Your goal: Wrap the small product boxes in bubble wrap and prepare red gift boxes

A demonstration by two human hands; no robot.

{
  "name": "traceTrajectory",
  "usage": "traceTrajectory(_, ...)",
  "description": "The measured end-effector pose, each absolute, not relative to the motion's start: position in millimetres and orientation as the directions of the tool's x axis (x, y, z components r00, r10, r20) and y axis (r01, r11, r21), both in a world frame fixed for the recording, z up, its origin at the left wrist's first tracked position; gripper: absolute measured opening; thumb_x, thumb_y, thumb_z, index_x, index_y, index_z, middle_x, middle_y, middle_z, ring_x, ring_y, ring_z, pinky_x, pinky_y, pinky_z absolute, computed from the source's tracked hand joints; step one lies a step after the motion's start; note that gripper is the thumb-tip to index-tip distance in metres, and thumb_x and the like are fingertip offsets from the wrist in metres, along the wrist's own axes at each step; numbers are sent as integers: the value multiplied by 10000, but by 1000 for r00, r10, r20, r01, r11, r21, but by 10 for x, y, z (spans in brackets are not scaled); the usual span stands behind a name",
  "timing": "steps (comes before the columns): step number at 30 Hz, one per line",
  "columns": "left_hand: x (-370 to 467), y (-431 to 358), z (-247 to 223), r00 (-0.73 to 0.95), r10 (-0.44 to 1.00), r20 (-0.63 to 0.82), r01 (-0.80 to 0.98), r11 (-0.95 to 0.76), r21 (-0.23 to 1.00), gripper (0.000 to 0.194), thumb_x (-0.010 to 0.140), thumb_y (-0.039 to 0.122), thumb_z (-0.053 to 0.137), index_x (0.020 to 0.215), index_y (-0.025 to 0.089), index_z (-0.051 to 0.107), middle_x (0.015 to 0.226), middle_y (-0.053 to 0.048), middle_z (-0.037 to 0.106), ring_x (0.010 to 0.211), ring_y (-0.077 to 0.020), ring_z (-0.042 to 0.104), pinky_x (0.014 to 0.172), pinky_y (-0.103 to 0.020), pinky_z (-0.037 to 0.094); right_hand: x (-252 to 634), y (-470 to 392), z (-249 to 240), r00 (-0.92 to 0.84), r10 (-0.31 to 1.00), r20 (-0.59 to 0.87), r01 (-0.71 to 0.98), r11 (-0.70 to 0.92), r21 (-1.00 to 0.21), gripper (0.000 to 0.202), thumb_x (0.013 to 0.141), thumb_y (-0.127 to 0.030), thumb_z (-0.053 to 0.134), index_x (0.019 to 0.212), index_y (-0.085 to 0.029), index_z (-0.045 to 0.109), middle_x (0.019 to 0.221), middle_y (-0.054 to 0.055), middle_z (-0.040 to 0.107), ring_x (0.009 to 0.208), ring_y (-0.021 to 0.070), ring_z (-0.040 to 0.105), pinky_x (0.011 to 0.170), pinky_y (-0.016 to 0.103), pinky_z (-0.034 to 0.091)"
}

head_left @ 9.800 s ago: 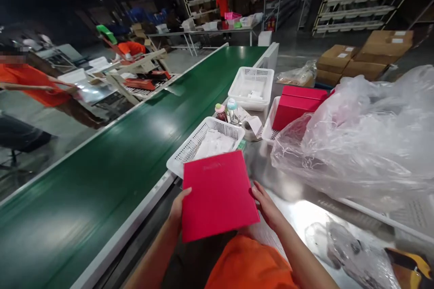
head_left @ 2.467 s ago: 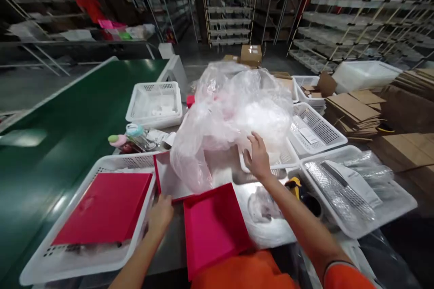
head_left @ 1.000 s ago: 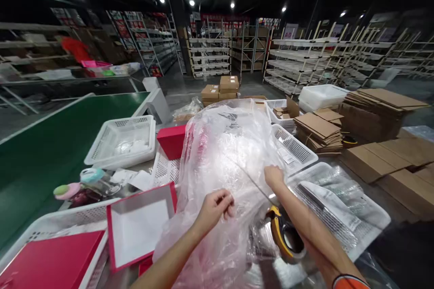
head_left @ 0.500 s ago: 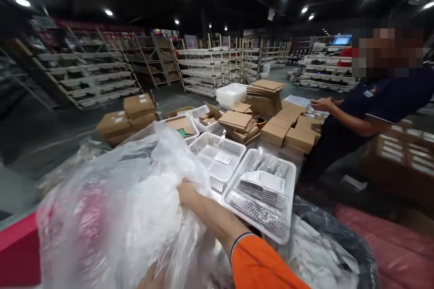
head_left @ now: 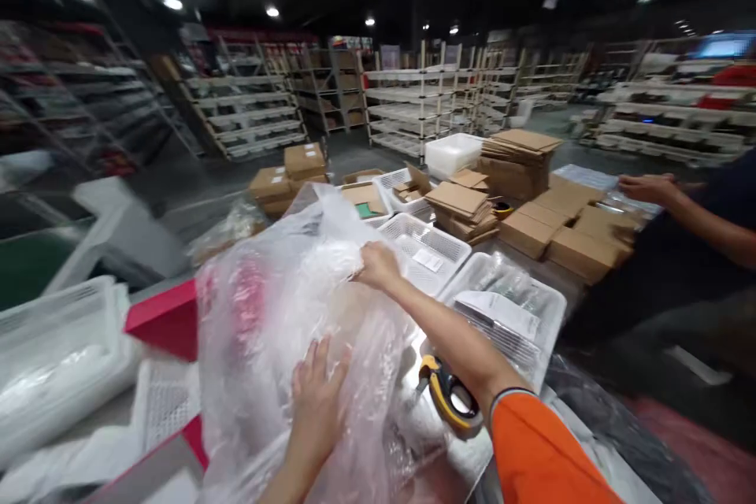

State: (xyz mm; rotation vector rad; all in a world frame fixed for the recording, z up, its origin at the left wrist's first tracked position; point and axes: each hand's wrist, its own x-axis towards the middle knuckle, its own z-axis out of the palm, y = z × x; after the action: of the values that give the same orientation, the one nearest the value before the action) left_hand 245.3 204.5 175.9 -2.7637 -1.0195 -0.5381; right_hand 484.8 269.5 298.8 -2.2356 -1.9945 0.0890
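A large clear plastic bag (head_left: 277,315), crumpled, with pink and white contents showing through, fills the space before me. My right hand (head_left: 378,264) has its fingers closed on the bag's upper right side. Lower down, my left hand (head_left: 322,386) lies against the plastic with its fingers spread. Beside my right forearm sits a yellow and black tape dispenser (head_left: 452,398). Behind that forearm is a white tray (head_left: 552,311) holding silvery bubble-wrap packs and a paper sheet. A white basket (head_left: 452,240) with a label inside stands just beyond my right hand.
Flat cardboard stacks (head_left: 464,201) and brown boxes (head_left: 584,248) cover the table's far side. A co-worker's hand (head_left: 650,187) shows at the right. Pink-red boxes (head_left: 168,319) and a white bin (head_left: 112,331) are at the left. Shelving racks (head_left: 422,98) stand behind.
My view has swung left, so the scene sits further right. My left hand has come into fuller view, spread on the bag. The tape dispenser now shows. My right hand still grips the bag.
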Motion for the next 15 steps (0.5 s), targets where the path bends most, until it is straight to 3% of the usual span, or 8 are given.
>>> traceTrajectory(3, 2521, 1755, 1889, 704, 614, 356, 649, -760, 26, 559, 759, 138, 691, 1308, 243, 692, 1579, -204, 476, 1465, -422, 432, 1126, -625, 418, 4843, 2695, 3080, 123, 992, -35, 984, -126, -123, 588, 752, -620, 813, 1108, -155, 757, 1188, 170, 736, 1135, 337, 674, 925, 376, 514)
traceTrajectory(8, 2448, 1461, 1946, 632, 665, 399, 693, -715, 93, 506, 806, 181, 693, 1301, 288, 674, 1617, -166, 435, 1492, -419, 382, 1140, -675, 360, 4739, 2686, 3189, 166, 984, -63, 967, -175, -183, 665, 762, -758, 716, 1067, -170, 775, 1109, 154, 759, 1062, 334, 709, 786, 319, 520)
traceTrajectory(10, 2413, 1400, 1956, 637, 671, 381, 690, -716, 108, 515, 808, 174, 687, 1310, 288, 667, 1622, -161, 429, 1504, -421, 357, 1146, -693, 334, 4682, 2678, 3226, 124, 991, -42, 972, -130, -197, 595, 780, -730, 717, 1016, -187, 782, 1081, 134, 759, 1060, 319, 708, 775, 301, 512)
traceTrajectory(13, 2364, 1323, 1991, 616, 710, 341, 707, -689, 157, 484, 836, 158, 627, 1306, 267, 674, 1627, -164, 421, 1506, -411, 355, 1146, -670, 345, 4592, 2686, 3252, 75, 992, 100, 965, -46, -259, 487, 804, -601, 756, 1086, -204, 750, 1107, 108, 741, 1068, 286, 692, 770, 273, 504)
traceTrajectory(15, 2325, 1249, 2037, 608, 725, 324, 712, -679, 181, 508, 847, 123, 562, 1328, 252, 663, 1626, -168, 421, 1501, -397, 369, 1140, -652, 364, 4533, 2698, 3251, 5, 998, 66, 966, 12, -257, 461, 744, -462, 835, 1079, -163, 732, 1050, 116, 738, 1001, 279, 693, 755, 271, 505)
